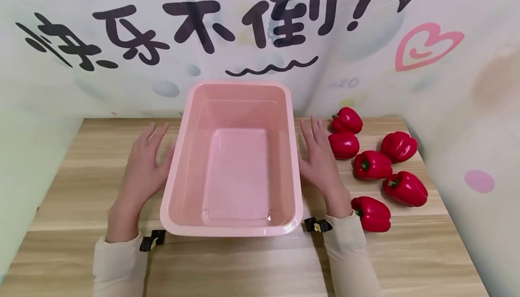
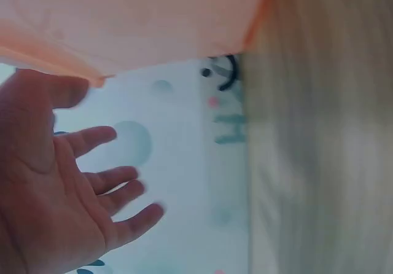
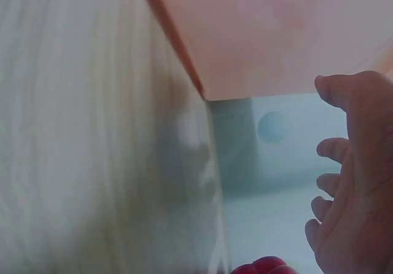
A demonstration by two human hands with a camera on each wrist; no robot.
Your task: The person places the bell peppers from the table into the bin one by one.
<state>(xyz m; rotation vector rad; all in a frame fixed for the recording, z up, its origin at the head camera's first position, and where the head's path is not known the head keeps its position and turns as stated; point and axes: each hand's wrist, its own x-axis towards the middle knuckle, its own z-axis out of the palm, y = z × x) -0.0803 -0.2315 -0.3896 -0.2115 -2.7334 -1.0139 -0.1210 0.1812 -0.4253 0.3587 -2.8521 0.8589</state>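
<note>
A pink rectangular plastic basin (image 1: 239, 231) stands on the wooden table between both hands, with nothing inside it. To its left, my left hand (image 1: 143, 170) has its fingers spread, the thumb right at the basin's rim. In the left wrist view that hand (image 2: 67, 182) shows an unfilled palm beside the basin's side wall (image 2: 153, 22). My right hand (image 1: 321, 161) is on the basin's other side, fingers extended and thumb close to the wall. The right wrist view shows this hand (image 3: 362, 169) with its thumb near the basin wall (image 3: 276, 40).
Several red bell peppers lie right of my right hand, the nearest pepper (image 1: 344, 145) beside its fingers and another pepper (image 1: 371, 214) by the sleeve. Behind the wooden table (image 1: 243, 265) hangs a printed white backdrop (image 1: 134, 85). Small black devices sit at both wrists.
</note>
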